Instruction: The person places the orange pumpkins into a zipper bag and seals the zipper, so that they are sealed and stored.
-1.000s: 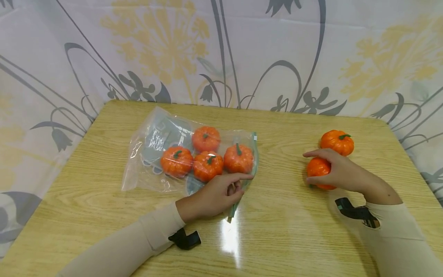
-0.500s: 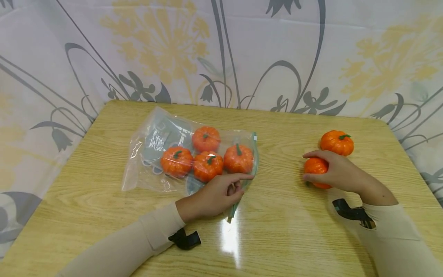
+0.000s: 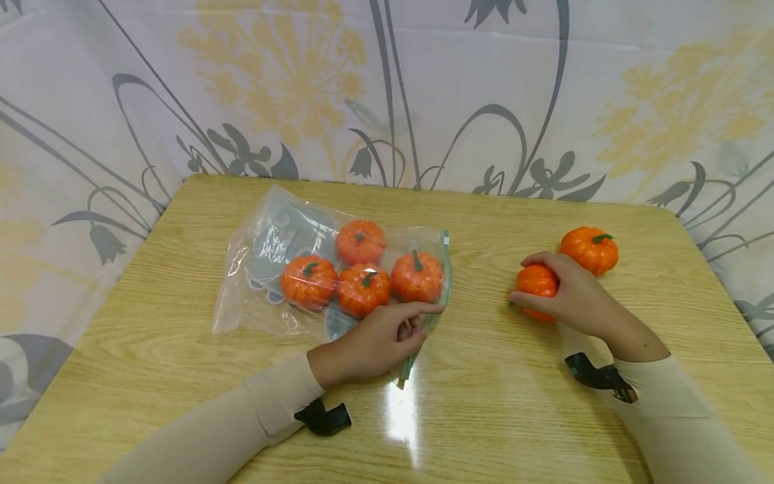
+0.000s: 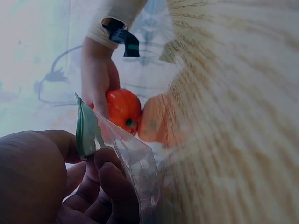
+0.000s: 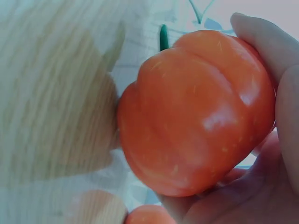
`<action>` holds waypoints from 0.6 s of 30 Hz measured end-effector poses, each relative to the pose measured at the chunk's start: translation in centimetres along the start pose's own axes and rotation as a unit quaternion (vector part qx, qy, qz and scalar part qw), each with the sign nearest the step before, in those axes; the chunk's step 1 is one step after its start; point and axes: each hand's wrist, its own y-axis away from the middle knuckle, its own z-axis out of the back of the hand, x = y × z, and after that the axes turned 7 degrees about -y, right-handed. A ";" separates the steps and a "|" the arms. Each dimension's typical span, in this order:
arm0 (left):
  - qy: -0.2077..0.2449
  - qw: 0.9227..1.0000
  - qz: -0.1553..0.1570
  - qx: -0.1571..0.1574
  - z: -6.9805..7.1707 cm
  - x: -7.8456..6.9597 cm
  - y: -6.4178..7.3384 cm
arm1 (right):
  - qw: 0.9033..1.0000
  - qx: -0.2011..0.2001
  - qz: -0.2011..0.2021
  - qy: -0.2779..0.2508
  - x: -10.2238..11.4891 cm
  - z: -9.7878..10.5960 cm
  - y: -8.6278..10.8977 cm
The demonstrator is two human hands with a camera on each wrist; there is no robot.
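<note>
Right fingers (image 3: 549, 261) and their orange pumpkin (image 3: 535, 281) now farther left, nearer the clear bag (image 3: 447, 272) than before

The head camera looks forward and down from above, far enough back to take in most of the counter (image 3: 484, 396) and the floral cloth (image 3: 423, 94) behind it. The left wrist camera sits low and rolled sideways, the counter along its right, close to the left fingers (image 4: 117, 184) and a green bag seal (image 4: 86, 133), facing across toward the right fingers (image 4: 100, 105). The right wrist camera, also rolled, looks from very near at the gripped pumpkin (image 5: 196, 112), which all three views share.
</note>
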 end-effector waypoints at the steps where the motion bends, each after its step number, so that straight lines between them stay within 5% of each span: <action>1: 0.000 1.000 -0.001 0.000 0.0 0.0 0.0 | 1.000 -0.001 -0.002 -0.004 0.1 -0.1 0.0; 18: 0.003 1.000 0.004 0.001 -0.1 0.0 0.0 | 0.999 0.023 -0.017 -0.026 0.0 -0.4 -0.2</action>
